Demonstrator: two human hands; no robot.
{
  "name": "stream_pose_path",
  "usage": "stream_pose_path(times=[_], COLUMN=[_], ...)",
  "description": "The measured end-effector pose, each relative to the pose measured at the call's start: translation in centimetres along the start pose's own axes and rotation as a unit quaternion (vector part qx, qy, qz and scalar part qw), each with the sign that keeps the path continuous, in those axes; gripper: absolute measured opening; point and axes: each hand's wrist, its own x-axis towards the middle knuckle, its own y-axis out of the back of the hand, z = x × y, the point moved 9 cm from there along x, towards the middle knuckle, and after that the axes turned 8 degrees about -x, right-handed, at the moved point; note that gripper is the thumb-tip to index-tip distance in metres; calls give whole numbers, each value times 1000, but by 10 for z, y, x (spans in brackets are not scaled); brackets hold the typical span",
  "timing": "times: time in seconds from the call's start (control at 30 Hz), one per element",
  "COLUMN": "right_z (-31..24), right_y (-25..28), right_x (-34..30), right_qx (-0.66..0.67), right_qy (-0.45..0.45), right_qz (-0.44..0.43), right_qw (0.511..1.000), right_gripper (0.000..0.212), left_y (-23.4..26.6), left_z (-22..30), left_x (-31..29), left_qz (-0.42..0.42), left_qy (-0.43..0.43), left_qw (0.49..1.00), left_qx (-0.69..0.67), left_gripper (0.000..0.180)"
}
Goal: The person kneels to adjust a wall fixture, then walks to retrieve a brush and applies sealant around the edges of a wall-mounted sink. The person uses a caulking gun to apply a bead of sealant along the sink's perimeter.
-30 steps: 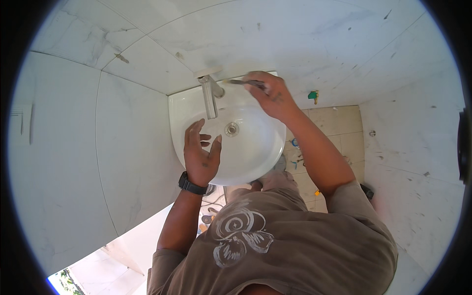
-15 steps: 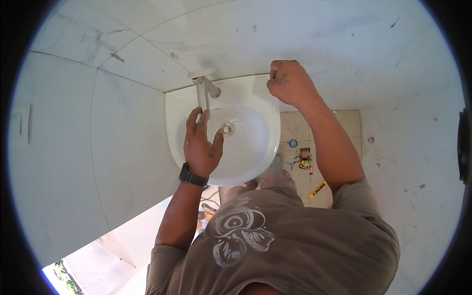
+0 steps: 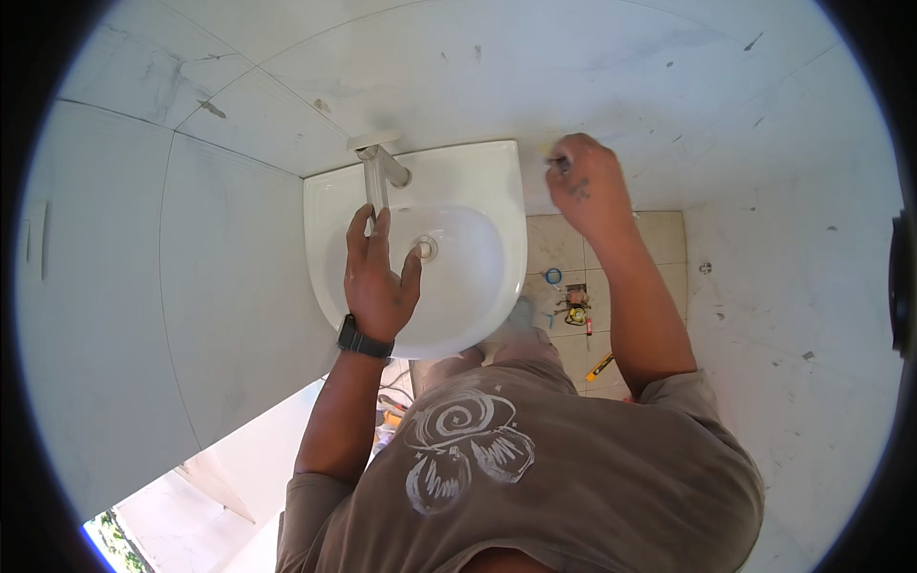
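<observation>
A white washbasin (image 3: 478, 325) stands against the tiled wall, with a tall metal faucet (image 3: 376, 179) at its back left. My left hand (image 3: 380, 286) is over the basin's left part, fingers stretched out and apart, the fingertips at the end of the spout. A dark watch (image 3: 365, 338) is on that wrist. Below the spout, the drain (image 3: 425, 248) shows in the bowl. My right hand (image 3: 587, 181) is closed beside the basin's back right corner, close to the wall. Something small, partly dark with a yellowish bit, shows at its fingers, too blurred to name.
On the floor tiles right of the basin lie a blue ring-shaped coil (image 3: 553, 277), several small tools and parts (image 3: 576, 304) and a yellow-and-black tool (image 3: 600, 366). Walls close in at the left (image 3: 239, 286) and right (image 3: 793, 315). Cables (image 3: 396, 384) lie below the basin's front.
My right hand has moved right, off the basin's back right corner, and turned somewhat. My left hand stays by the spout. The whole view has shifted slightly.
</observation>
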Motion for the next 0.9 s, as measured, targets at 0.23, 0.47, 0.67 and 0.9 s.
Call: stream_pose_path(times=[0.23, 0.47, 0.67, 0.9], right_z=[5, 40, 114, 129], right_y=[-15, -15, -26, -39], right_x=[9, 2, -7, -42], right_qx=[98, 272, 305, 353], right_qy=[-27, 59, -251, -280], right_qz=[-76, -35, 15, -98], right_qw=[992, 960, 918, 887], right_gripper=[17, 16, 17, 17], left_y=[2, 11, 25, 11], left_z=[2, -22, -50, -32], left_x=[-6, -51, -112, -134], left_qz=[-19, -37, -80, -124], left_qy=[-18, 129, 214, 203], left_qw=[1000, 986, 971, 966], left_qx=[6, -96, -66, -98], left_gripper=[68, 79, 71, 60])
